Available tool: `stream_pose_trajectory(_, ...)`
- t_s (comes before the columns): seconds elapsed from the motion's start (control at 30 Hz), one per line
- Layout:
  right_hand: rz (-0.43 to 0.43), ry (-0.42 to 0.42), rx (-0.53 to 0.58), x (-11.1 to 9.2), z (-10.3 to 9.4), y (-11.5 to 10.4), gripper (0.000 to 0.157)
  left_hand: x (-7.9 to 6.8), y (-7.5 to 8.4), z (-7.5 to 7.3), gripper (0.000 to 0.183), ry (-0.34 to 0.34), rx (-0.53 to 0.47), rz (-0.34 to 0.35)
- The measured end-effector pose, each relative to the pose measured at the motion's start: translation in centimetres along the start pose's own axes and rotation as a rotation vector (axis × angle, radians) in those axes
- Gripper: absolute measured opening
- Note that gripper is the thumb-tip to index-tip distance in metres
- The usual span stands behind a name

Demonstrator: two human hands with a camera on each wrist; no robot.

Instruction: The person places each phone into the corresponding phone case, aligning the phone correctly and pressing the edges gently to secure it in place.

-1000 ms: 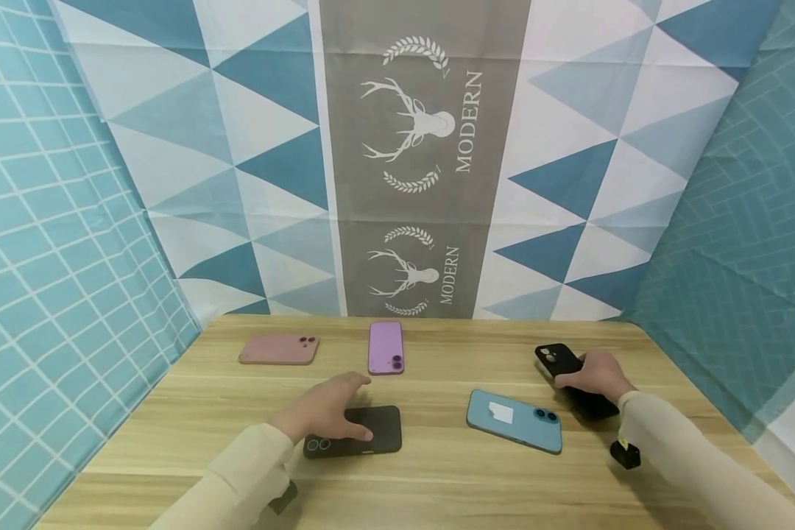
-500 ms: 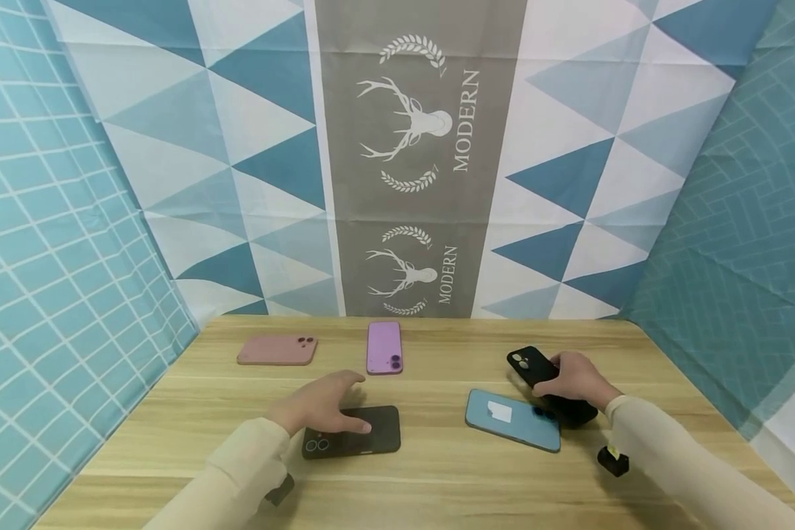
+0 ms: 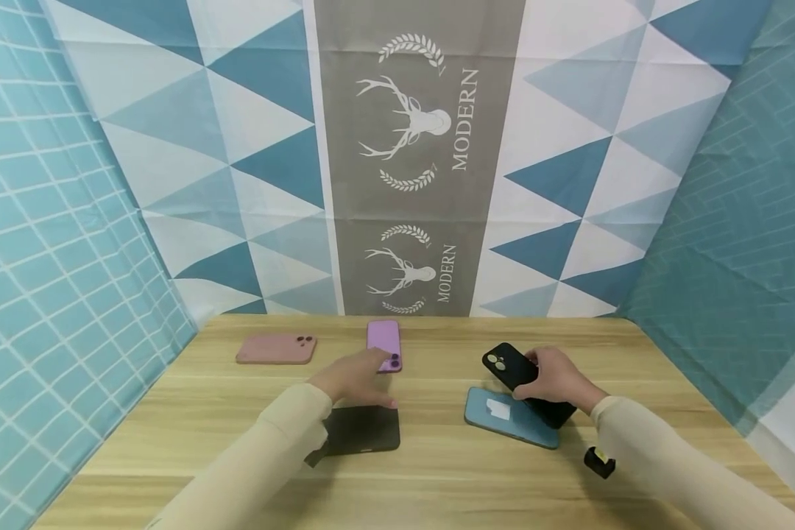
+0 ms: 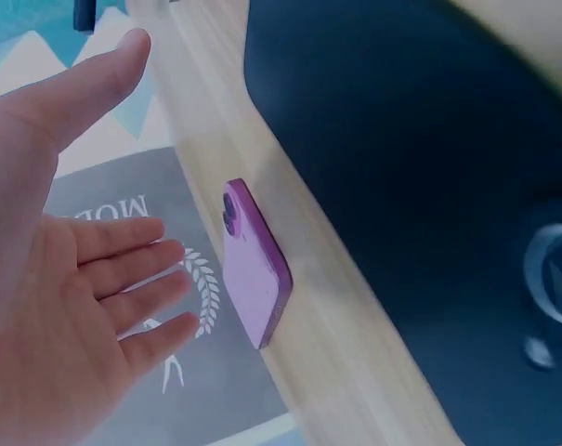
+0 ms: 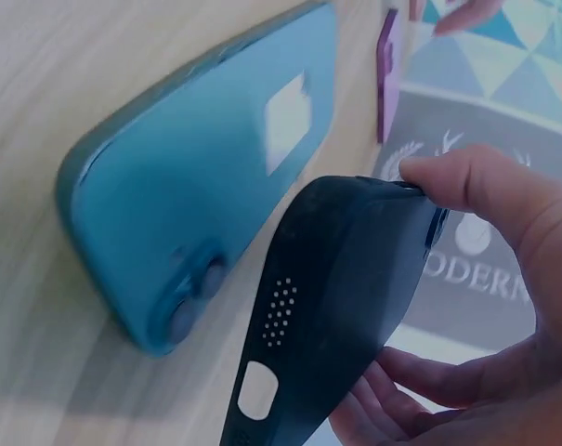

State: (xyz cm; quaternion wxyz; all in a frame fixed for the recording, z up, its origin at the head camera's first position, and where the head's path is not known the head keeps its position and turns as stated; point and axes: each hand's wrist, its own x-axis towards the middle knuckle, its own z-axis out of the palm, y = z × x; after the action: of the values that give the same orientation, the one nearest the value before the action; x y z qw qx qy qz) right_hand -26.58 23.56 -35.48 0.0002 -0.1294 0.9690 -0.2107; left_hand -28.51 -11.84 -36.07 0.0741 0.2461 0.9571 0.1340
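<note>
My right hand (image 3: 556,375) grips a black phone case (image 3: 511,366) by its long edges, tilted above the right part of a blue phone (image 3: 486,421) that bears a white patch. Light shows through the case's port cut-out and camera holes; small speaker holes are visible in the right wrist view. My left hand (image 3: 359,379), fingers extended and holding nothing, hovers over the far side of a dark phone or phone case (image 3: 371,430), hiding its camera end in the head view. Its fingertips overlap the near end of a purple phone (image 4: 253,279) in the head view.
A pink phone (image 3: 274,350) lies back left on the wooden table (image 3: 437,486). Patterned cloth (image 3: 424,147) hangs behind the table's far edge, and blue cloth (image 3: 33,221) flanks the left. A small black device (image 3: 599,462) hangs by the right sleeve.
My right hand has carried the black case leftward, over the blue phone. My left hand has moved forward and right, from above the dark phone or case toward the purple phone.
</note>
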Motion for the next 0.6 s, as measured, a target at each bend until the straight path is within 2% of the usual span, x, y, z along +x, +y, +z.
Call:
stream_pose_trajectory(0.27,-0.079,0.015,0.014,-0.8,0.1,-2.4,0.069,3.6,-1.1,-0.3,0.09,0.05,0.054,-0.058)
stream_pose_trajectory(0.47,-0.108,0.019,0.047,-1.3,0.1,-3.4,0.067,6.4,-2.1,0.7,0.048,0.122,0.023,-0.164)
stream_pose_trajectory(0.6,-0.116,0.018,0.067,-1.5,0.2,-4.0,0.066,7.5,-2.5,1.7,0.047,0.18,0.053,-0.269)
